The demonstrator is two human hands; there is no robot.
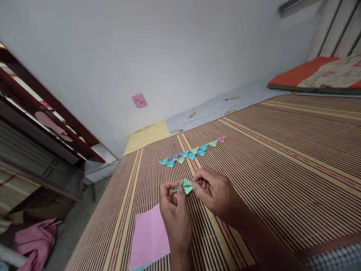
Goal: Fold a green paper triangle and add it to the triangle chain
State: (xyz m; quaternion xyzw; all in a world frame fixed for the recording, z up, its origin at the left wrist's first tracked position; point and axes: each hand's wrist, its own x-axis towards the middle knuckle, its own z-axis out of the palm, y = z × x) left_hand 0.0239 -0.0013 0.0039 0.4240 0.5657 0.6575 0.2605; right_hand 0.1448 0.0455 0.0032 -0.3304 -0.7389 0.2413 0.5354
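A small green folded paper piece (185, 185) is pinched between both my hands above a striped bamboo mat (282, 165). My left hand (173, 210) grips its left end with thumb and fingers. My right hand (216, 194) pinches its right end. Beyond my hands, a row of several small folded paper triangles (191, 153) in blue, green, purple and pink lies on the mat. A pink paper sheet (149, 237) lies flat under my left wrist, with a blue sheet edge showing beneath it.
A white wall (169, 56) with a pink sticky note (139, 100) runs behind the bed. An orange-edged patterned pillow (318, 73) lies at the far right. A dark wooden shelf (42, 113) stands at left, with pink cloth (36, 241) on the floor.
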